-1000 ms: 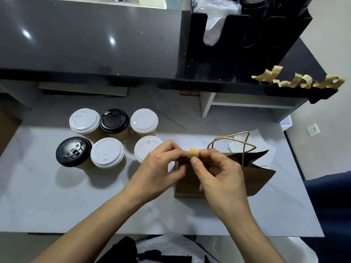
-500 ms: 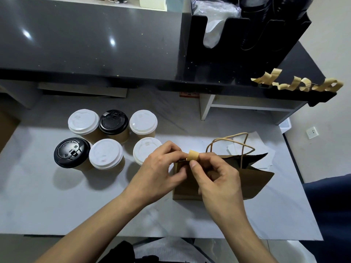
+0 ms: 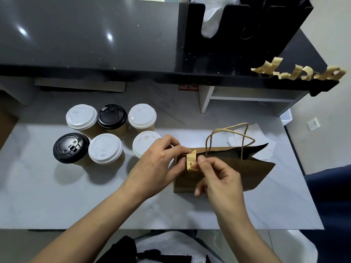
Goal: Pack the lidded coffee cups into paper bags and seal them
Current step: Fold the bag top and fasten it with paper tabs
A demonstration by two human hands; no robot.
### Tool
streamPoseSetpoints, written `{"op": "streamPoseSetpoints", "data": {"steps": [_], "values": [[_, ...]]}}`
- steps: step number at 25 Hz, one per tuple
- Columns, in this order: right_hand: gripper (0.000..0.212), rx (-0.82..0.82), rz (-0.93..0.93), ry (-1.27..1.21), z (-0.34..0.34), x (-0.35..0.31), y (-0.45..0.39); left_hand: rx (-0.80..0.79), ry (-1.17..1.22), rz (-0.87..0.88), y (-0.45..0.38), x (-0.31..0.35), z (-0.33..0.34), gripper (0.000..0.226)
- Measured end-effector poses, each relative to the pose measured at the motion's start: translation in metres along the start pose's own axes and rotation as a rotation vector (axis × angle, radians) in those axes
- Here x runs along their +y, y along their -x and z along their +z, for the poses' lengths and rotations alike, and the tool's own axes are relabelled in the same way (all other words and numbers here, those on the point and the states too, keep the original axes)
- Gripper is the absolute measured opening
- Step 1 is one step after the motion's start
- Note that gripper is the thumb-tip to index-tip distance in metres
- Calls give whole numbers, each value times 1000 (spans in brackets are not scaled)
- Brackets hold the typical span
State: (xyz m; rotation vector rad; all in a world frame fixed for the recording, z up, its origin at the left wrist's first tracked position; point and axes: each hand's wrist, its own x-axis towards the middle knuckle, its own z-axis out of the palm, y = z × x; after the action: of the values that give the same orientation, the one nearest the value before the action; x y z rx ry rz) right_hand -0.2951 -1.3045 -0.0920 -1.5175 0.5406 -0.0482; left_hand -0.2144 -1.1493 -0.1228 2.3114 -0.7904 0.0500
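Now a tan tape strip (image 3: 191, 161) is pinched by both hands (image 3: 157, 164) (image 3: 221, 179) at the brown paper bag's (image 3: 247, 173) rim; crooked sealing is risked if creased.

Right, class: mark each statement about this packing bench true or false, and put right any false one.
1. Six lidded cups stand left of the bag. True.
2. Three cups have black lids. False: two are black, four white.
3. A tape strip sits at the bag's top edge between the left hand and the right hand. True.
4. The bag lies flat with its handles tucked inside. False: it stands upright, handles sticking up.
5. More tape strips hang from the dark counter's edge, upper right. True.
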Motion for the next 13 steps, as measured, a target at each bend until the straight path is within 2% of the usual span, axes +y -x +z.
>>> {"op": "streamPoseSetpoints", "data": {"steps": [6,13], "values": [[17,82,42,-47,10,2,-3,19,-36,28,0,0,2,31],[5,114,13,60,10,9,-5,-3,-86,62,-1,-5,1,37]]}}
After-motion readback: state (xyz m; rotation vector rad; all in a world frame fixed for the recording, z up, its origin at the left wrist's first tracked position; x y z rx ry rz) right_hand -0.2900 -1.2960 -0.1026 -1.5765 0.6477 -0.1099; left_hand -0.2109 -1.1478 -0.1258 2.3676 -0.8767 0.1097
